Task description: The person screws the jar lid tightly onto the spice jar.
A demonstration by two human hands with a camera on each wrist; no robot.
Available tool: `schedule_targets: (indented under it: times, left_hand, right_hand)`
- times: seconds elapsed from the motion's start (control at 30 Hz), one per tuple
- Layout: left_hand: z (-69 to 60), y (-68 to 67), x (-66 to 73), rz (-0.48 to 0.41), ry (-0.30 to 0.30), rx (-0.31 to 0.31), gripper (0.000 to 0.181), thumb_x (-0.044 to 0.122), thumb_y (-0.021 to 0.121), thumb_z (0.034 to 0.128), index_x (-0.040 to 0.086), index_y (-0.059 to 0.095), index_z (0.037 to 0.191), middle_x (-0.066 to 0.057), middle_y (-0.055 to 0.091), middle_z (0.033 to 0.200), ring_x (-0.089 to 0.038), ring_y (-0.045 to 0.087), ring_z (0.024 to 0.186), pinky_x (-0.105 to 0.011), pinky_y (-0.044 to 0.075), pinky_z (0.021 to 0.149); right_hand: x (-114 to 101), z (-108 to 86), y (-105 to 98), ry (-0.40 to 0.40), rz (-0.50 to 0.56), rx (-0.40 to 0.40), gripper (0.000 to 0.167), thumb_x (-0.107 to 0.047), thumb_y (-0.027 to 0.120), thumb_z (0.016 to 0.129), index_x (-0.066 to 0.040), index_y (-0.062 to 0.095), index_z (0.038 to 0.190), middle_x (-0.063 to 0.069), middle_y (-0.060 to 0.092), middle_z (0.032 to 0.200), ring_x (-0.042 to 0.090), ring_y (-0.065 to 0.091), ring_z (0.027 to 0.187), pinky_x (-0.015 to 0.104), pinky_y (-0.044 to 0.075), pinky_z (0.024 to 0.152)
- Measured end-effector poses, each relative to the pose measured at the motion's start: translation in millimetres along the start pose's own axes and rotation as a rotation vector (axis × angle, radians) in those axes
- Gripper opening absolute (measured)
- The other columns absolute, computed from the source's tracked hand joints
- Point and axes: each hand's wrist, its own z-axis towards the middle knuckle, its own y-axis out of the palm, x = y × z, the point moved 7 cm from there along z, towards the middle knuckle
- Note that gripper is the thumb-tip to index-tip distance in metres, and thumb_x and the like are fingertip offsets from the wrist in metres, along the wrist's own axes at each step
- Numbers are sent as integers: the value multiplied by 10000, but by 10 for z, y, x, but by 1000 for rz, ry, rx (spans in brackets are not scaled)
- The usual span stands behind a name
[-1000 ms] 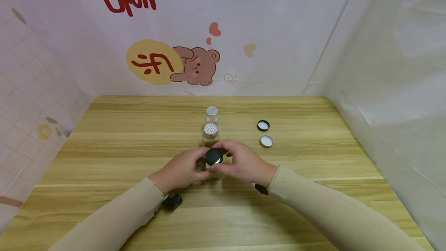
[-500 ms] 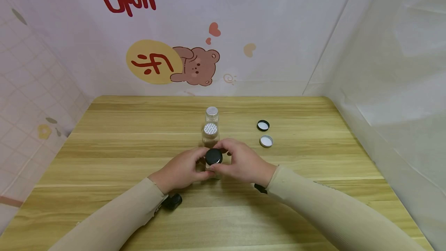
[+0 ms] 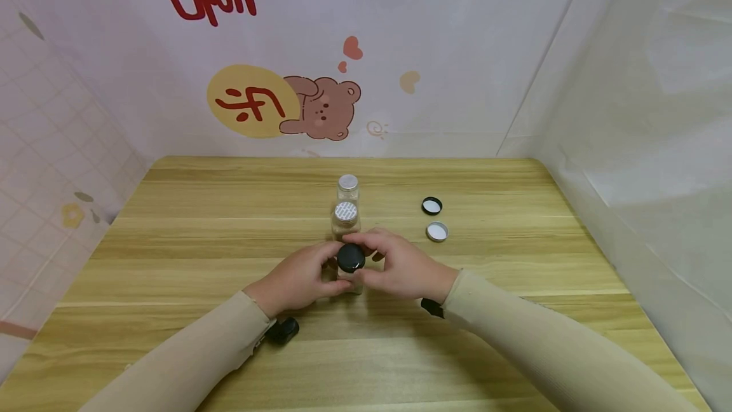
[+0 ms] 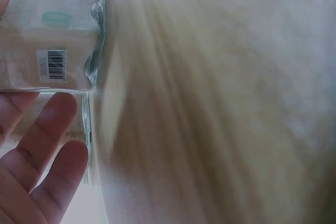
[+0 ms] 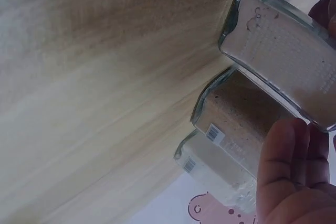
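A glass jar with a black lid [image 3: 351, 257] stands nearest the person, in line with two more jars. The left hand [image 3: 298, 277] grips this front jar [image 4: 68, 40] from the left, thumb and fingers around its glass. On the other side, the right hand [image 3: 403, 266] has its thumb and fingers about the black lid. Behind it are a jar with a patterned white top [image 3: 345, 212] and a jar with a silvery top [image 3: 348, 182]. The right wrist view shows the front jar [image 5: 283, 51], a brown-filled jar [image 5: 236, 114] and a pale-filled one [image 5: 212, 169].
On the wooden table [image 3: 229, 208], a black-rimmed lid [image 3: 432, 206] and a silvery lid [image 3: 437, 231] lie to the right of the jars, white insides up. White printed sheets [image 3: 446, 30] stand behind and beside the table.
The right hand's fingers have loosened and shifted slightly around the black lid, with the thumb a little farther right. The left hand and the jars look unmoved.
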Motion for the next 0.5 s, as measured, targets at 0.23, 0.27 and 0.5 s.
schedule_targets:
  times: [0.23,0.27,0.5]
  left_hand:
    - [-2,-10,12,-2,-3,5,410,391,838,917,244,658,1256,103,681,1148,-164,649,987,-357,560,891]
    - [-1,-11,13,3,-3,7,401,391,836,919,245,659,1247,103,679,1141,-163,645,983,-349,554,889]
    - [-4,-7,14,4,-5,0,434,391,834,921,251,649,1287,113,687,1167,-103,649,1006,-344,572,912]
  right_hand:
    - [36,34,23,72,55,-3,362,-195,821,934,-143,664,1257,-21,696,1187,140,659,1089,443,562,986]
    - [41,37,25,87,53,0,365,-207,830,928,-142,660,1245,-24,699,1175,142,662,1087,451,563,985]
    - [15,17,18,51,29,2,555,-218,836,917,-88,606,1406,24,691,1259,155,660,1117,459,566,987]
